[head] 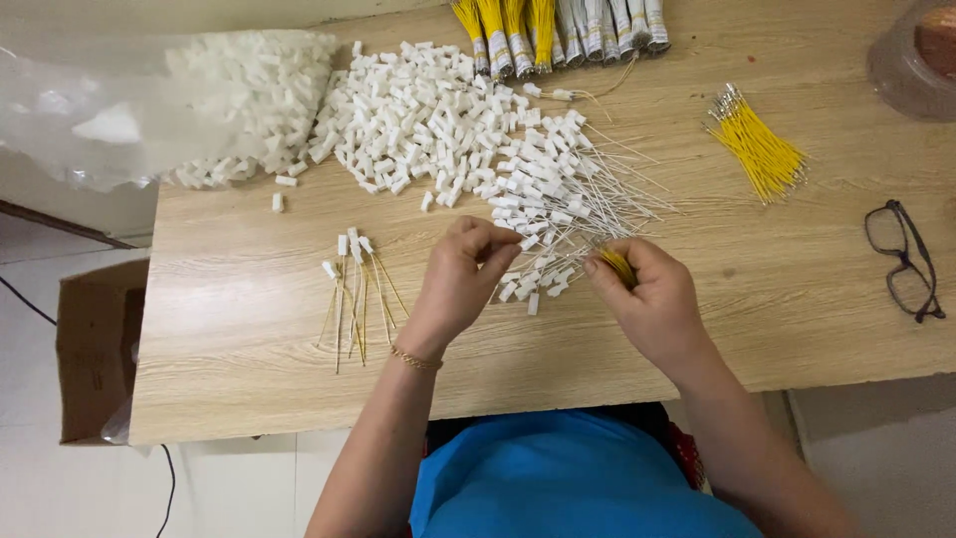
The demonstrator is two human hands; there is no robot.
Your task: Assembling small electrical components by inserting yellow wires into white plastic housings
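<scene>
A pale wooden tabletop (249, 329) fills the view from above, with a person in a blue top seated at its near edge. At the far left lies a clear plastic bag (90, 110) spilling white plastic connector housings, and beside it spreads a large loose heap of white housings (408, 110). To the right of that heap lies a pile of housings already fitted with thin pale wires (568, 194), the wires fanning toward the right. Along the far edge rest bundles of yellow and white wires (558, 30). Well to the right lies a loose bunch of short yellow wires (757, 149) with metal tips, and near the right edge a pair of dark glasses (904, 261). Near the left hand lies a small row of finished housings with yellow wires (357, 294). The left hand (463, 279) is curled, fingertips pressed together, apparently pinching one small white housing, though the piece itself is mostly hidden. The right hand (647, 299) is closed around a small bunch of yellow wires (617, 267), thumb and forefinger pinching near their ends. The two hands sit close together above the middle of the tabletop, just in front of the wired pile. Judging by this, the work goes best if the housing is held steady with its opening turned toward the wire, and a single metal tip is fed straight in.
</scene>
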